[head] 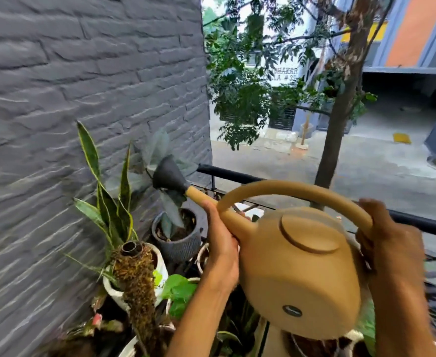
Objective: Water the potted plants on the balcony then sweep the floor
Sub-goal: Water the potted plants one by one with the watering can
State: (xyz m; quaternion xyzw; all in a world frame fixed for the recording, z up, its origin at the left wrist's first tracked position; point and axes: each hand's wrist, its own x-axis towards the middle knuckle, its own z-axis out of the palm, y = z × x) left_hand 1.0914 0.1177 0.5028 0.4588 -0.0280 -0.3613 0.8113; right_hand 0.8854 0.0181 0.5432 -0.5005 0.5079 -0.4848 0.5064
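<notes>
Holding a round tan plastic watering can (299, 274) over the pots.

Right hand (389, 243) wrapped tight on the can's hoop handle, right side of the frame; left hand (220, 248) cupped under the long spout, nearer the plants. Spout running up and left, its dark grey rose head (169, 176) above the dark ribbed pot (178, 244) by the grey brick wall (83, 86). Probably needs tipping down to pour.

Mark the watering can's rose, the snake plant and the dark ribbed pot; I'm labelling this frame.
rose (169, 175), head view, dark cone's side.
snake plant (124, 186), head view, tall middle leaf.
dark ribbed pot (179, 247), head view, front wall.
</notes>
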